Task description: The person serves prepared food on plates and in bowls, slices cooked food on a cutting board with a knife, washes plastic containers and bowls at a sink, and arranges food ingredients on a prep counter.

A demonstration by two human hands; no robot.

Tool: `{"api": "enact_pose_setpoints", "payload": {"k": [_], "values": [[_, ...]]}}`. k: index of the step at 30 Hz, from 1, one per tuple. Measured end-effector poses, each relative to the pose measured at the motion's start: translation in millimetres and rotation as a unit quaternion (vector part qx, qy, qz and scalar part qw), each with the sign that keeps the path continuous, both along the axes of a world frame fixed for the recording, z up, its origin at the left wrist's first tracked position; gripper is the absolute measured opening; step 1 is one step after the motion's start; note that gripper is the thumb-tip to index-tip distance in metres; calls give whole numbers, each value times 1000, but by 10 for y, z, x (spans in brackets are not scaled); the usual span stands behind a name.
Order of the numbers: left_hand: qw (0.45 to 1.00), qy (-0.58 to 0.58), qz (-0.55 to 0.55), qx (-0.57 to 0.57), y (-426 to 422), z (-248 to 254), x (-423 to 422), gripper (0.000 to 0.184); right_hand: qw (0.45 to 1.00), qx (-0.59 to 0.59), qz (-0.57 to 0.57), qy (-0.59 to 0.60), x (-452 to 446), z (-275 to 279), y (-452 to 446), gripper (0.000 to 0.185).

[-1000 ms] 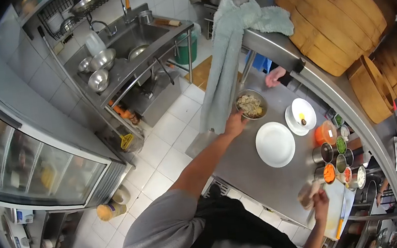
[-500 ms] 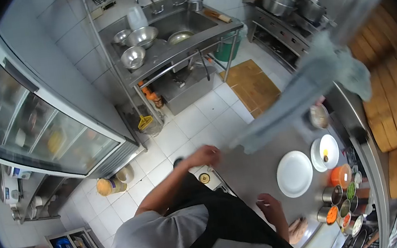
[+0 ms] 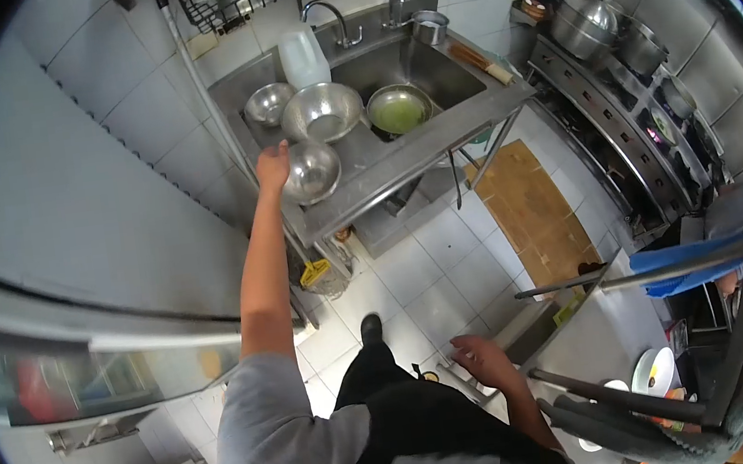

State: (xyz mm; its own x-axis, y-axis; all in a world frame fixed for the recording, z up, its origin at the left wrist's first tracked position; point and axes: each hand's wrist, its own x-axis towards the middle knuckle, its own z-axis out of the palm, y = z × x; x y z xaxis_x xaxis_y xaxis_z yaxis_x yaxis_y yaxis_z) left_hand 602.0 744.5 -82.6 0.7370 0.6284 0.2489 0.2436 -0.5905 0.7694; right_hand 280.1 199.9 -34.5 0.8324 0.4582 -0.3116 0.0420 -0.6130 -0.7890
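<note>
My left hand (image 3: 273, 166) grips the left rim of a steel bowl (image 3: 312, 172) at the front left of the sink counter. Right behind that bowl stand a larger perforated steel bowl (image 3: 322, 114) and a small steel bowl (image 3: 270, 104). A pan with green liquid (image 3: 399, 110) sits at the sink basin. Low in front of my body, beside the work table, my right hand (image 3: 483, 357) is empty with its fingers apart and slightly bent.
A steel work table (image 3: 607, 319) with a white bowl (image 3: 653, 372) is at the lower right. Pots (image 3: 585, 25) stand on the stove (image 3: 609, 124). A brown mat (image 3: 531, 212) lies on the floor. Another person (image 3: 739, 215) is at the right, beyond the table.
My left hand has moved from the bowl of food on the table to the sink counter and taken hold of a steel bowl. The view has turned toward the sink. My right hand has left the cloth-like item.
</note>
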Motion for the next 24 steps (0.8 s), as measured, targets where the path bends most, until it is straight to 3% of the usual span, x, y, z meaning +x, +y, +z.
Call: {"api": "enact_pose_setpoints", "payload": {"k": [1, 4, 5, 8, 11, 14, 15, 16, 18, 21, 23, 24], "values": [[1000, -10, 13, 10, 167, -170, 326, 64, 1000, -9, -4, 12, 189, 84, 145, 35], [986, 160, -41, -23, 484, -361, 981, 71, 999, -32, -23, 32, 565, 271, 460, 36], [986, 161, -20, -49, 399, -255, 1038, 63, 998, -40, -27, 38, 660, 315, 530, 37], [970, 225, -89, 34, 499, -613, 1433, 54, 997, -33, -49, 43, 817, 264, 564, 38], [994, 104, 9, -34, 78, -221, 1449, 41, 995, -47, -71, 46, 985, 138, 440, 38], [992, 61, -72, 78, -324, 325, 1509, 32, 993, -54, -99, 33, 1246, 146, 357, 36], [987, 41, -118, 99, -437, 487, 1524, 19, 992, -42, -114, 17, 1382, 150, 350, 37], [976, -34, -166, 136, -560, 626, 1513, 18, 991, -29, -129, -1, 1536, 152, 337, 37], [926, -186, -257, 206, -823, 849, 1452, 15, 980, 32, -189, -51, 1946, -4, 331, 54], [882, -179, -341, 270, -1106, 1088, 1404, 17, 957, 65, -213, -185, 2809, 319, 572, 85], [859, -195, -383, 277, -1323, 1288, 1434, 17, 928, 36, -144, -341, 3520, 455, 689, 94], [845, -210, -404, 279, -1433, 1402, 1440, 16, 922, 42, -122, -365, 3856, 585, 773, 93]]}}
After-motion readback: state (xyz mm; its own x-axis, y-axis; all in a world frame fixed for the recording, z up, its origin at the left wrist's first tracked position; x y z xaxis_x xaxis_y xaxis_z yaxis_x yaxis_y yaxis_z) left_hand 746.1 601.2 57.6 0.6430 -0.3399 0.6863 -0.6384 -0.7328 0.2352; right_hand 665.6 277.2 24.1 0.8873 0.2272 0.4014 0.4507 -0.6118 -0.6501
